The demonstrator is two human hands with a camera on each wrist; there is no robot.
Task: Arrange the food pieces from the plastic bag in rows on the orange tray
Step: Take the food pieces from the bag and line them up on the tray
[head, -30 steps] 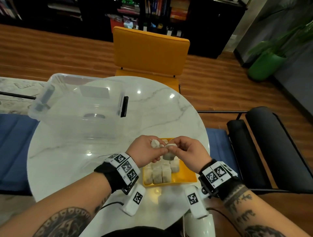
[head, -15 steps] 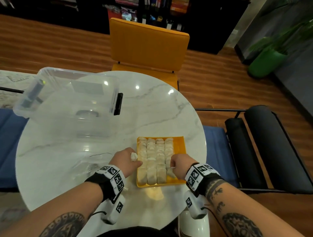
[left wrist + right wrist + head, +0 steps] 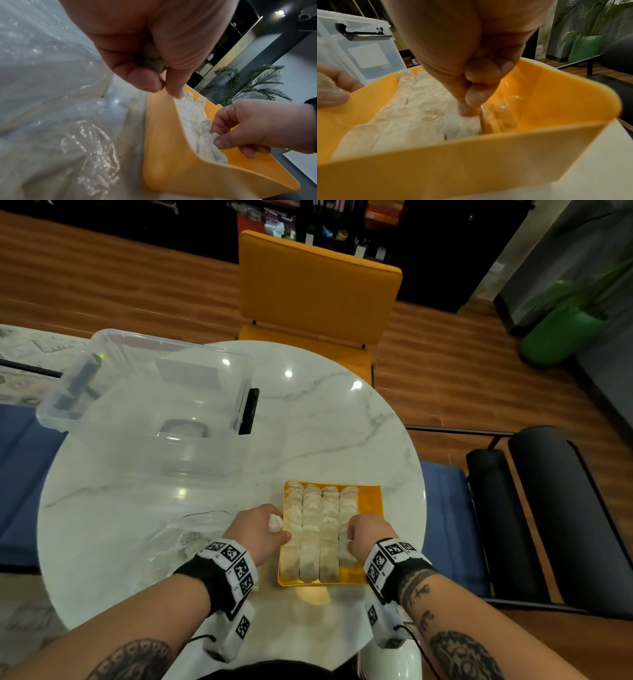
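The orange tray (image 3: 371,498) lies on the marble table with several rows of pale white food pieces (image 3: 320,518) in it. My left hand (image 3: 277,525) sits at the tray's left rim and grips one food piece (image 3: 275,522), also seen inside the curled fingers (image 3: 152,59). My right hand (image 3: 349,542) reaches into the tray's near right part and pinches a piece (image 3: 214,136) that stands at the front of the rightmost row (image 3: 462,124). The clear plastic bag (image 3: 185,535) lies crumpled left of the tray.
A large clear storage bin (image 3: 147,405) with a black latch takes up the table's far left. An orange chair (image 3: 318,285) stands behind the table, and a dark seat (image 3: 548,508) to the right. The tray's right strip (image 3: 530,101) is bare.
Both hands came down from above the tray and parted. The left one went to the left rim with its piece; the right one lowered its piece into the rightmost row.
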